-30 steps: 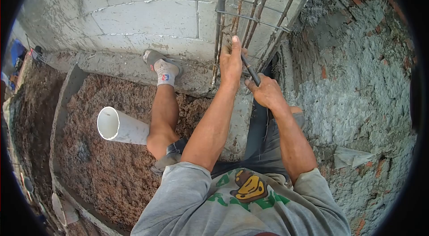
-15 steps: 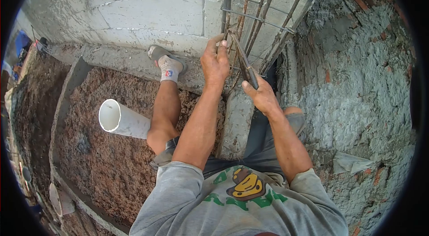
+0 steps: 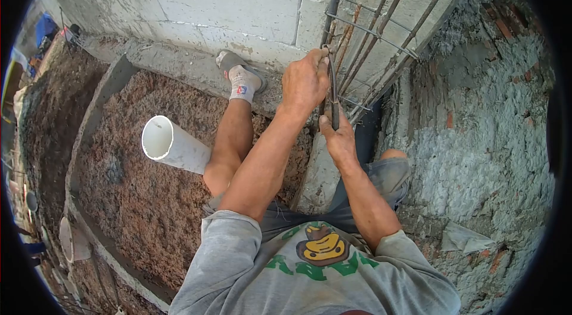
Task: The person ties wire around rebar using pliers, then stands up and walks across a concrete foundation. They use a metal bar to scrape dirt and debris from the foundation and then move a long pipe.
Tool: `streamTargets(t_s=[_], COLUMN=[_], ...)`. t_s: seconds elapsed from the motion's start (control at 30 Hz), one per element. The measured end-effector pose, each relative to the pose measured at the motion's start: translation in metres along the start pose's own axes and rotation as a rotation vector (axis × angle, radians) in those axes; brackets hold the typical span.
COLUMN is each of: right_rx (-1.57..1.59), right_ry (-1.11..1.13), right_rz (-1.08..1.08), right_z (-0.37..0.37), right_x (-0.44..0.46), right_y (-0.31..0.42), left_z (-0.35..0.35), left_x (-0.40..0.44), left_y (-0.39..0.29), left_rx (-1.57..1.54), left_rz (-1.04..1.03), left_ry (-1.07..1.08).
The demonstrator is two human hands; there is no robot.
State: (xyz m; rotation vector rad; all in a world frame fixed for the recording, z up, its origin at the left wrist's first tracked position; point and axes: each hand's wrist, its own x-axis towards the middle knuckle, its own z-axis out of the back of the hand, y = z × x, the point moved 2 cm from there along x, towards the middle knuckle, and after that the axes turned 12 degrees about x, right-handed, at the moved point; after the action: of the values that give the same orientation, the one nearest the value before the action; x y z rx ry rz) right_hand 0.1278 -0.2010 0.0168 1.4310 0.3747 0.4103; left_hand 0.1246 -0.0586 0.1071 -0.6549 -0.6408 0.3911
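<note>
My right hand (image 3: 341, 143) grips the handles of dark metal pincers (image 3: 334, 85), which point up along the steel bars. At their upper end, my left hand (image 3: 305, 85) is closed, its fingertips against the foot of a thick upright rebar (image 3: 335, 2). What those fingers pinch is hidden. Beside both hands rises a rebar cage, its long bars crossed by a thin stirrup (image 3: 379, 36). The lower ends of the bars are partly covered by my hands.
A pale block wall (image 3: 229, 11) stands ahead. A white plastic pipe (image 3: 187, 151) sticks up from reddish soil (image 3: 149, 213) by my left knee. A concrete ledge (image 3: 179, 64) runs along the wall under my left foot. Rough mortared brickwork (image 3: 471, 154) lies on the right.
The pincers have swung more upright, their handles now seen closer together. My left hand has turned so its back faces up. The whole view has shifted slightly.
</note>
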Motion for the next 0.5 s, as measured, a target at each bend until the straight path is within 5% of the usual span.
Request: streamTargets(t_s=[0.1,0.23,0.4,0.5], right_rx=[0.031,0.059,0.361,0.159], right_ry=[-0.052,-0.045,0.024,-0.048], right_rz=[-0.022,-0.001,-0.029,-0.006], right_z=[0.000,-0.003,-0.015,-0.015], right_x=[-0.003,0.002,0.007,-0.002], right_y=[0.000,-0.004,-0.022,0.000], left_z=[-0.014,-0.018,-0.007,0.002], left_x=[-0.007,-0.010,-0.005,-0.002], left_y=[0.000,0.001,0.004,0.001], left_rx=[-0.140,-0.245,-0.111,0.035], left_rz=[0.056,0.197,0.074,-0.014], left_ry=[-0.125,-0.031,-0.046,-0.039])
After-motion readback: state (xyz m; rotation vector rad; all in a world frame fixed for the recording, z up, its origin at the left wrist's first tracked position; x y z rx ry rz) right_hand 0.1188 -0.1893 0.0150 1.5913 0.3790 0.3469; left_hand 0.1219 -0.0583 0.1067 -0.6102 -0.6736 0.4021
